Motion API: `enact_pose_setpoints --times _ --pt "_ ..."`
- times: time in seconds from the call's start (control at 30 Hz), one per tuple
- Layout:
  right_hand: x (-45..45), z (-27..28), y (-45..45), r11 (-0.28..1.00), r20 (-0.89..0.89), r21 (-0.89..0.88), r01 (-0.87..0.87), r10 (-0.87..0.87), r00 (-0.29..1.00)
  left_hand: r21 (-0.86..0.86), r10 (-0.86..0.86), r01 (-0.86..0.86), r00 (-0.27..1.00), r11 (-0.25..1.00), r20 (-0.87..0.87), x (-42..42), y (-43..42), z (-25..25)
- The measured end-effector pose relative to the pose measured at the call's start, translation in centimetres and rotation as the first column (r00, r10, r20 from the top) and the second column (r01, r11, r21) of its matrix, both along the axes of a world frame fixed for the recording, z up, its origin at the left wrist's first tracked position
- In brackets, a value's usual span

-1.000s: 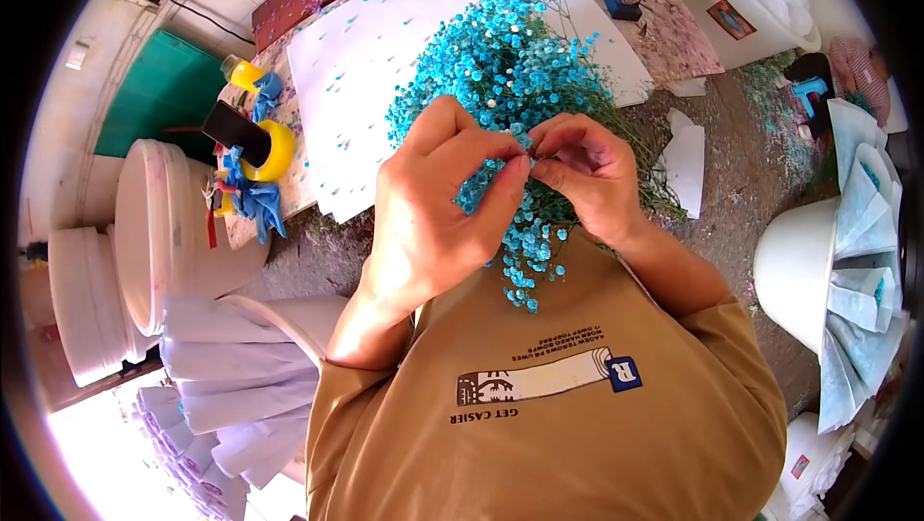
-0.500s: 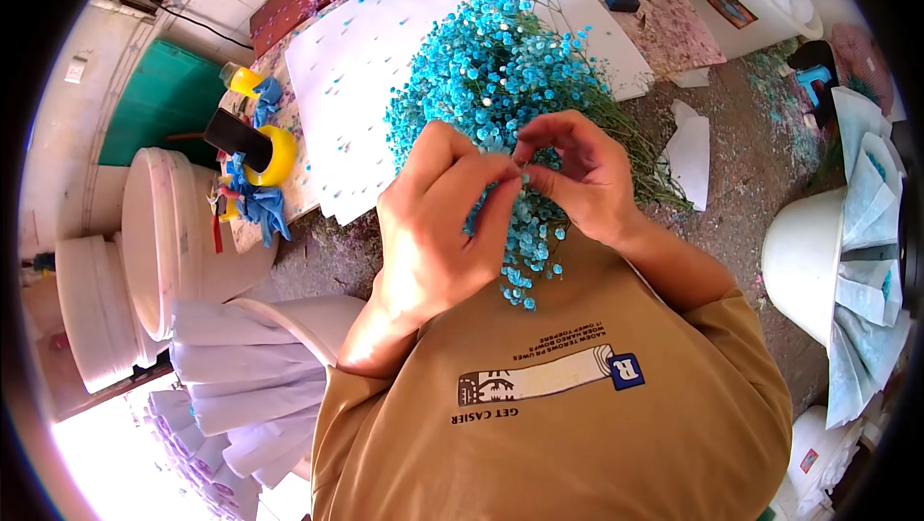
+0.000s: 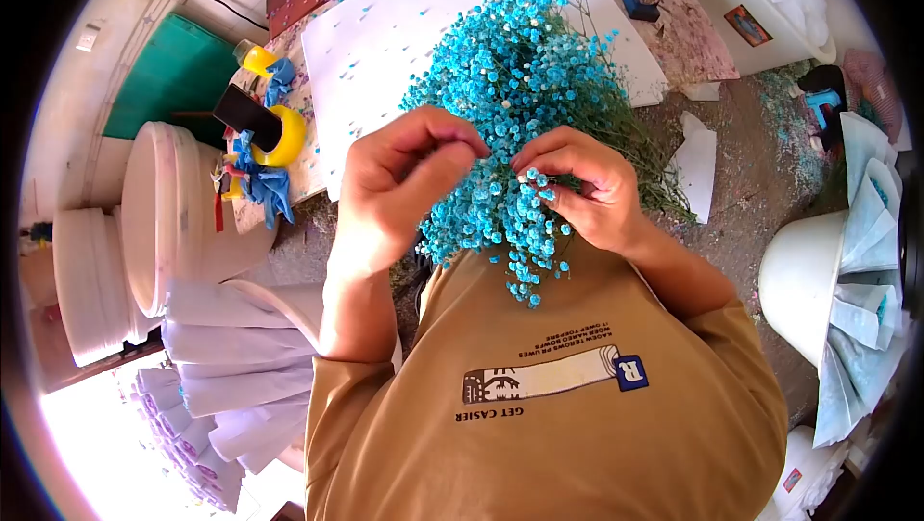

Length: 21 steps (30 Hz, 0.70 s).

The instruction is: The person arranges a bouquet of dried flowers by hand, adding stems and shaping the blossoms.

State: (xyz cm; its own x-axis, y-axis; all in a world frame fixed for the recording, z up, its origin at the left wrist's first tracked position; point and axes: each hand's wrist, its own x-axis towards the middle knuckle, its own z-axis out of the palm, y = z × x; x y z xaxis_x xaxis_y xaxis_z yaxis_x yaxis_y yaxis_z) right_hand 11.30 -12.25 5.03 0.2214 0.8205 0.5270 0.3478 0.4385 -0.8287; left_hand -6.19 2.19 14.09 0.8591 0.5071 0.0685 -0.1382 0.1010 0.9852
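The left hand (image 3: 390,189) is loosely curled, thumb and forefinger close together; whether it pinches anything cannot be told. The right hand (image 3: 602,194) is half-curled, blue blossoms (image 3: 533,177) showing between thumb and forefinger, though a firm grip cannot be made out. Blue baby's breath (image 3: 510,69) fills the space between and beyond both hands, above white paper (image 3: 356,69). Well right of the right hand stands a white tub (image 3: 797,276).
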Motion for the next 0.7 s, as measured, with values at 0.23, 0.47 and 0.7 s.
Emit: enact_pose_setpoints --times 0.23,0.47,0.7 --pt "-0.1 0.4 -0.1 0.999 -0.04 -0.018 0.031 -0.032 0.999 0.701 0.109 0.064 0.974 0.71 -0.199 1.2 -1.4 0.6" --pt "-0.2 0.7 0.1 0.999 0.008 -0.029 0.03 -0.03 1.0 0.429 0.031 -0.041 0.999 0.903 0.031 0.3 -0.9 -0.9" --pt "-0.8 0.7 -0.1 0.996 0.003 -0.079 0.037 -0.037 0.999 -0.277 -0.015 0.093 0.963 0.956 0.27 -2.7 0.1 -2.0"
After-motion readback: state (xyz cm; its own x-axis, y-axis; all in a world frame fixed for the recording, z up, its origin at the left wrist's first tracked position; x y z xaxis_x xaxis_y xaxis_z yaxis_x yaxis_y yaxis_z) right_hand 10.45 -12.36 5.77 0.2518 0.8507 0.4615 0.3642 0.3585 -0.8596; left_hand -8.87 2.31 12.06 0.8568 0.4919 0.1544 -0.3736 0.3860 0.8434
